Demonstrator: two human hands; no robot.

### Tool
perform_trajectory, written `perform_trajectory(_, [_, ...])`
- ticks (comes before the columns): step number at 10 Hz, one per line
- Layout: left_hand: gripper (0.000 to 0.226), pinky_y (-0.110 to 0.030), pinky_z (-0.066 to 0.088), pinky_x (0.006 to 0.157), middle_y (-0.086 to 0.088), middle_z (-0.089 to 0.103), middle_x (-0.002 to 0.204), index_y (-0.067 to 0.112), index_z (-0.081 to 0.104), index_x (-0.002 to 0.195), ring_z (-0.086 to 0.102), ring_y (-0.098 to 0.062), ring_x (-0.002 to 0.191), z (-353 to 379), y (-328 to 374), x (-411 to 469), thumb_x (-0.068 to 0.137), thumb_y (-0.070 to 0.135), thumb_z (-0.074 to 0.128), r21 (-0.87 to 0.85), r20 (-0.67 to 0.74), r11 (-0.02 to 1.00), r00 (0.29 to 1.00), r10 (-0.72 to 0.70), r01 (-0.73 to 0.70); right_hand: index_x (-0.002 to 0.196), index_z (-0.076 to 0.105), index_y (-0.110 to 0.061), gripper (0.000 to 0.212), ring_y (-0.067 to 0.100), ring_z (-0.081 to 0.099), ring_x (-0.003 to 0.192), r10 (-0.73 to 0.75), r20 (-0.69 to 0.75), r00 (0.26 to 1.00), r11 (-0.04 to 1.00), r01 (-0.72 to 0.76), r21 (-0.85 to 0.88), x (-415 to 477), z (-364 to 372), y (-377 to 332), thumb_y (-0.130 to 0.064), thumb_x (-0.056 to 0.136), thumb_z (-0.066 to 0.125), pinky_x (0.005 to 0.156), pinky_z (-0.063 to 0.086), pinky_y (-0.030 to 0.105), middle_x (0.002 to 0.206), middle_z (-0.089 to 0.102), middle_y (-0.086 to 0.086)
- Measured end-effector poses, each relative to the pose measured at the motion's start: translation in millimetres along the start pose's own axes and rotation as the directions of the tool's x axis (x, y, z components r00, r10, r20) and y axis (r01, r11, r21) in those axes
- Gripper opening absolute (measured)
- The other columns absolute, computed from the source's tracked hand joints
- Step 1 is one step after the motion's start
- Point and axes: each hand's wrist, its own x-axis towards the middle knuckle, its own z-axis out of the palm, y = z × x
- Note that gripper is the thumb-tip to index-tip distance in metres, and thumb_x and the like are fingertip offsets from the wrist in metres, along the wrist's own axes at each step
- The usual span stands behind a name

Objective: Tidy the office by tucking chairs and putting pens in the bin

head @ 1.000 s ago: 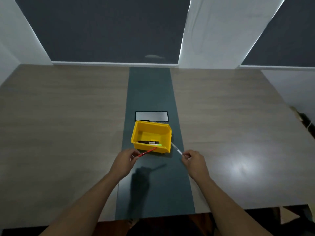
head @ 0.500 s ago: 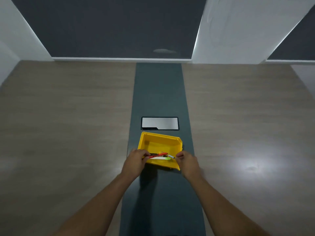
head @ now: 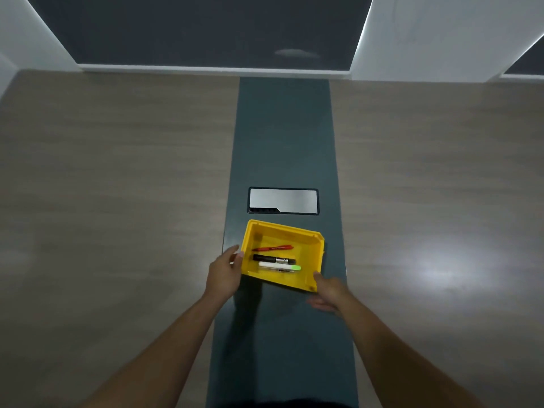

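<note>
A yellow bin (head: 283, 230) stands on the dark centre strip of the table. Inside it lie a red pen (head: 272, 248), a black marker (head: 270, 258) and a white pen with a green end (head: 279, 267), side by side. My left hand (head: 225, 275) is at the bin's left wall, fingertips against it, holding no pen. My right hand (head: 328, 293) is at the bin's near right corner, thumb touching the corner and fingers spread low over the strip, with nothing in it.
A silver cable-box lid (head: 283, 200) is set into the dark strip (head: 284, 136) just behind the bin. Wood-grain table top (head: 117, 187) spreads left and right. Dark window blinds and white wall panels stand beyond the far edge.
Both hands let go of their pens, the red one and the white one, which now lie in the bin. The hands have drawn back to the bin's sides. The view has come closer.
</note>
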Motion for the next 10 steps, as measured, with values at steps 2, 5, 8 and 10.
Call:
perform_trajectory(2, [0.037,-0.027,0.049,0.082,0.0,0.075,0.114,0.021,0.071,0.133,0.068,-0.018,0.099,8.0,-3.1,5.3,0.112,0.038,0.046,0.037,0.048,0.998,0.998,0.045,-0.047,0.12,0.065,0.0,0.042,0.035,0.077,0.1,-0.157,-0.067,0.985,0.987,0.156,-0.025,11.7,-3.3,-10.5,-0.038,0.109,0.051,0.096,0.061,0.054,0.091,0.071,0.008])
perform_trajectory(5, [0.04,-0.038,0.061,0.091,0.003,0.074,0.113,0.023,0.069,0.135,0.069,-0.016,0.098,6.6,6.6,15.3,0.111,0.045,0.045,0.007,0.059,0.998,0.997,0.055,-0.055,0.144,0.056,-0.01,0.051,0.026,0.071,0.113,-0.182,-0.004,0.983,0.981,0.182,-0.064,-0.3,-18.7,-23.1,-0.047,0.11,0.047,0.099,0.061,0.047,0.126,0.063,0.009])
perform_trajectory(8, [0.046,-0.038,0.052,0.099,-0.001,0.07,0.124,0.022,0.065,0.128,0.067,-0.023,0.115,-0.6,-12.8,-19.8,0.111,0.052,0.035,-0.034,0.065,0.991,0.99,-0.124,0.127,0.144,0.057,-0.01,0.106,0.037,0.066,0.121,-0.191,-0.052,0.98,0.96,0.175,-0.219,19.6,-25.7,33.7,-0.091,0.089,0.015,0.111,0.049,0.059,0.126,0.069,0.02])
perform_trajectory(10, [0.043,-0.03,0.042,0.107,-0.008,0.064,0.147,0.013,0.06,0.146,0.059,-0.027,0.135,-0.6,-38.5,-62.9,0.112,0.036,0.045,0.047,0.097,0.993,0.989,-0.112,0.108,0.137,0.064,-0.007,0.081,0.038,0.057,0.135,-0.267,-0.058,0.962,0.879,0.218,-0.423,-12.9,-7.9,61.8,-0.069,0.106,0.022,0.114,0.041,0.047,0.143,0.062,0.022])
